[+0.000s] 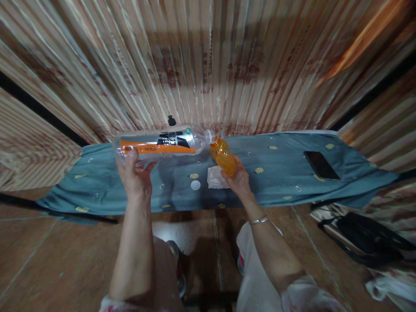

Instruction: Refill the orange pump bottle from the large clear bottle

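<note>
A large clear plastic bottle (175,141) with an orange, black and silver label lies nearly level in my left hand (136,173), whose fingers wrap round its base end. Its open neck points right and meets the mouth of a small orange bottle (224,157). That small bottle is tilted, its mouth up and to the left, with my right hand (238,177) closed round its lower end. Below it on the cloth lies a folded white tissue (216,177), partly behind my right hand. A round white disc (195,185) lies left of the tissue.
A teal patterned cloth (273,186) covers the narrow table. A black phone (321,165) lies at its right. Behind the large bottle a black pump top (171,120) shows. Striped curtains (208,65) hang at the back. A black bag (370,234) is on the floor at right.
</note>
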Available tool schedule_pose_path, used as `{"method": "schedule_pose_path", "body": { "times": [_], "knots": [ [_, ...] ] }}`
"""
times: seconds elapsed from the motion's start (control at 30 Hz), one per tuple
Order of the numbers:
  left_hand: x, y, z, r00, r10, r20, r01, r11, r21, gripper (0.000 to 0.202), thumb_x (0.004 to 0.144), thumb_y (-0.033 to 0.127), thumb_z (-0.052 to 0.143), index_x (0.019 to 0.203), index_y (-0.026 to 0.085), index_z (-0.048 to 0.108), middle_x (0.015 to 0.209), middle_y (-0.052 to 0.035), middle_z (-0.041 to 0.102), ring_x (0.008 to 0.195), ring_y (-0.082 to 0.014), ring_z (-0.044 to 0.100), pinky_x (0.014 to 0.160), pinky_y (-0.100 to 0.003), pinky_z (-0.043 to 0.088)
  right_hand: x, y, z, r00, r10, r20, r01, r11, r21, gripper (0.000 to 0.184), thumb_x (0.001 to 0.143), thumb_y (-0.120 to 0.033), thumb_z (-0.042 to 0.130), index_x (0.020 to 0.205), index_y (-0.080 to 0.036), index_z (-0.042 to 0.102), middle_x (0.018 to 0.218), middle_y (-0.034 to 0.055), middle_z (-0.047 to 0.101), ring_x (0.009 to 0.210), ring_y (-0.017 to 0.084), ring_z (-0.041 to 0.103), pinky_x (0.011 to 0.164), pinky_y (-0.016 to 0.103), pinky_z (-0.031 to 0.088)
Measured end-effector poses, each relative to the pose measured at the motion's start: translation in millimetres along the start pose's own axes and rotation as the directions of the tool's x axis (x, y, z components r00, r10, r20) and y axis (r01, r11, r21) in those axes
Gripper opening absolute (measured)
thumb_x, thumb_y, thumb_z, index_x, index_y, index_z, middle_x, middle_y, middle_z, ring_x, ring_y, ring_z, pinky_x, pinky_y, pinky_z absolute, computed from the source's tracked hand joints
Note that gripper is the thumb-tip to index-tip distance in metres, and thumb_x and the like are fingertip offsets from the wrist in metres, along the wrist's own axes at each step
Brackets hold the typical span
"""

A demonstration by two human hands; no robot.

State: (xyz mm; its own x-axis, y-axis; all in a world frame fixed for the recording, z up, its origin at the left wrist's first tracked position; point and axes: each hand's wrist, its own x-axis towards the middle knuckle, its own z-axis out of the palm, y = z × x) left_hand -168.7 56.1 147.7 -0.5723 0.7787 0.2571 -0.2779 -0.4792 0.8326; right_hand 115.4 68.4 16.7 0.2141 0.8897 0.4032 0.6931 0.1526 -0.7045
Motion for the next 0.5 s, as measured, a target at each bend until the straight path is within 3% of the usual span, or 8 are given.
{"method": "schedule_pose_path", "body": {
  "times": [0.5],
  "knots": [
    [-3.0,3.3,2.7,1.0,0.002,0.008,-0.002,1.0,-0.002,0.056,0.056,0.047,0.084,0.1,0.022,0.061,0.11,-0.0058,0.069,0.096,-0.0232,0.066,0.075,-0.036,0.059,-0.4,-3.9,-2.0,1.0,0.01,0.003,-0.01,1.0,0.014,0.067,0.077,-0.037,0.069,0.138,-0.016,0.051,0.131,0.0175,0.071,0.117,0.034,0.069,0.102,0.051,0.057]
  ]
}}
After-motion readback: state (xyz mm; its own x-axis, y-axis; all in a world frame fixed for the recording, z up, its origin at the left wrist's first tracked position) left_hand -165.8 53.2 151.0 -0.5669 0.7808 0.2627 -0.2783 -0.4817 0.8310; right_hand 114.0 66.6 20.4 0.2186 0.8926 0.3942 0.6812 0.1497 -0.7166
